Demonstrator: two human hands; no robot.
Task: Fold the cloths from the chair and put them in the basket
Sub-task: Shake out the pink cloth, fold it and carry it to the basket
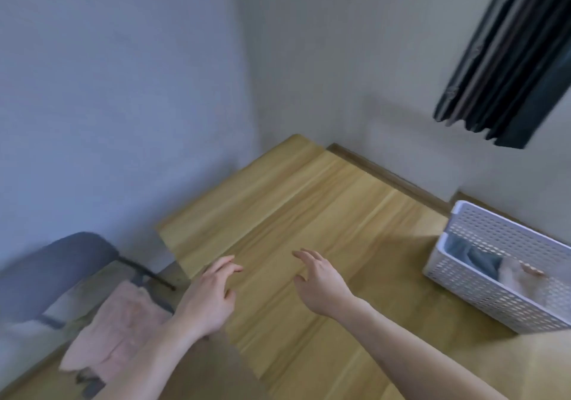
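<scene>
A pink cloth (119, 334) lies crumpled on the seat of a grey-blue chair (52, 270) at the lower left. My left hand (210, 294) hovers at the wooden table's left edge, just right of the cloth, fingers apart and holding nothing. My right hand (321, 282) floats over the middle of the table (309, 214), also open and empty. A white perforated basket (506, 304) stands at the table's right side. Inside it lie a blue folded cloth (475, 257) and a pale pink one (513, 276).
The table sits in a corner, with walls close behind and to the left. Dark curtains (509, 60) hang at the upper right above the basket. A dark cloth piece (89, 384) shows under the pink cloth at the chair's front.
</scene>
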